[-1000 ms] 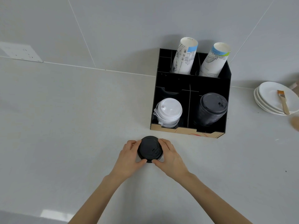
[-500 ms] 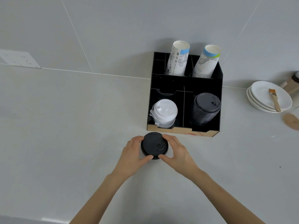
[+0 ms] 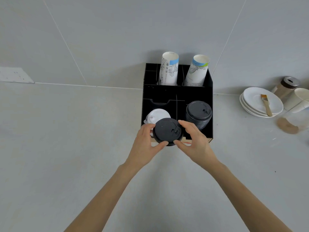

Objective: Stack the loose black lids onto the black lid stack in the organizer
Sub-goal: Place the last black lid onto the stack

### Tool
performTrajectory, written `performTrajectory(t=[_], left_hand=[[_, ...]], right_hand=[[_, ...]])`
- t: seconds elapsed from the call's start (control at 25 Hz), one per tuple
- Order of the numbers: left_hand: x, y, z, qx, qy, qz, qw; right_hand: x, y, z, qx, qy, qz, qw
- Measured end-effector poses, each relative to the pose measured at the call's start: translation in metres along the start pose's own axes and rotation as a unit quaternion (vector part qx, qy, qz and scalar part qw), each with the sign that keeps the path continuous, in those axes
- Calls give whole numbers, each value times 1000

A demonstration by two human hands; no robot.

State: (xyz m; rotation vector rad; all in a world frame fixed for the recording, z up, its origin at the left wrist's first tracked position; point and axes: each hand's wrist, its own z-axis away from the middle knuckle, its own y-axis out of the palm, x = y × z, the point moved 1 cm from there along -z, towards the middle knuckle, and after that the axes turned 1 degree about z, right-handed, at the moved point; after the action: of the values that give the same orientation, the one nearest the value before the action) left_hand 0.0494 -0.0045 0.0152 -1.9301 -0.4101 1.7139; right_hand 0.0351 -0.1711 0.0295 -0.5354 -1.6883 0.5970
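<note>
I hold a small pile of loose black lids (image 3: 167, 131) between both hands, lifted in front of the black organizer (image 3: 175, 92). My left hand (image 3: 145, 143) grips its left edge and my right hand (image 3: 194, 141) grips its right edge. The pile hangs over the organizer's front left compartment and partly hides the white lid stack (image 3: 156, 115) there. The black lid stack (image 3: 199, 113) stands in the front right compartment, just right of my right fingers.
Two printed paper cup stacks (image 3: 168, 71) lean in the organizer's back compartments. To the right lie stacked white plates (image 3: 254, 104) with a brush (image 3: 265, 104), a brown-lidded jar (image 3: 286, 86) and paper cups (image 3: 299, 99). A wall rises right behind the organizer.
Both hands have raised the loose black lids off the counter and carried them forward, from just before the organizer to over its front left compartment.
</note>
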Motion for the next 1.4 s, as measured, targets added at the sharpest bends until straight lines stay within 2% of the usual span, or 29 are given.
performTrajectory(t=[0.24,0.52,0.96,1.4], left_hand=[[-36,19,-37,11,27,15,999],[-54,41,-72,39,37,-5,999],[-49,78,-108,70,8,-33,997],[-43,86,-103,62,-2,1,998]], right_hand=[[-12,-46,-19,-27,15,32,999],[-31,-78,-38,-14,30,42,999],[-77,-85,-61,1,67,33,997],[-84,-76,-53,-18,74,15,997]])
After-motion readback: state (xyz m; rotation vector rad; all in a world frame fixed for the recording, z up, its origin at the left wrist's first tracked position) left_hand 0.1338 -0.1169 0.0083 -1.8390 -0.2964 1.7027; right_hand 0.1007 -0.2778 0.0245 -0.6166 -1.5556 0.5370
